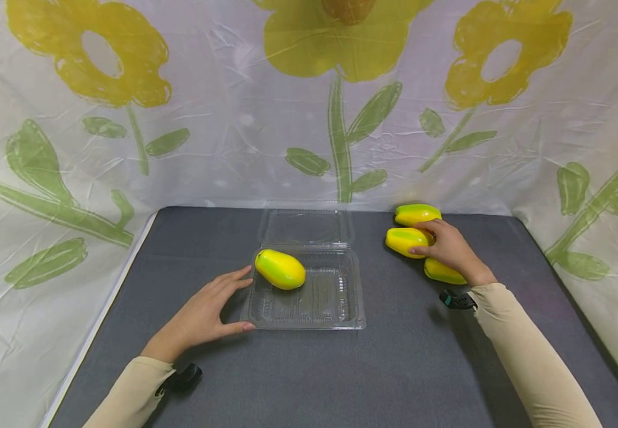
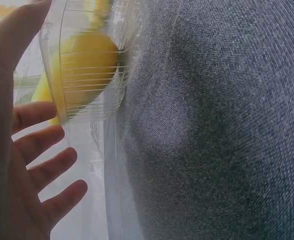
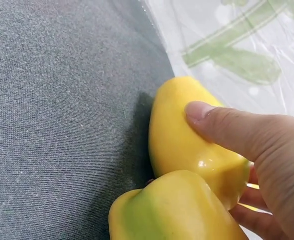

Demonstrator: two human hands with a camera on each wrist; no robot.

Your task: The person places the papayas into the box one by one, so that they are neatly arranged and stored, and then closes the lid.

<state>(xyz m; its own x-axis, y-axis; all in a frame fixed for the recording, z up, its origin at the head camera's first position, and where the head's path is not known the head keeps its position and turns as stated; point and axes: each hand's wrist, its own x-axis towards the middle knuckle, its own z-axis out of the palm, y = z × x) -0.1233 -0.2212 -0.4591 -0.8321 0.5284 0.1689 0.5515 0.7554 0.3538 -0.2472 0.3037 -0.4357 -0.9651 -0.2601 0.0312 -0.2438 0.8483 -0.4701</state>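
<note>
A clear plastic clamshell box lies with its lid folded back, and one yellow-green papaya rests in its left part. Beside the box's left edge is my left hand, fingers spread and fairly straight, thumb at the near corner. The left wrist view shows the fingertips close to the box wall; contact is hard to tell. Over at the right, my right hand grips the middle papaya of a group, thumb on one side and fingers on the other. Another papaya sits right against it.
Behind the gripped fruit lies a papaya, and one more papaya is partly under the right hand. The grey tabletop ends at a flowered curtain at the back and sides. The transparent lid lies toward the curtain.
</note>
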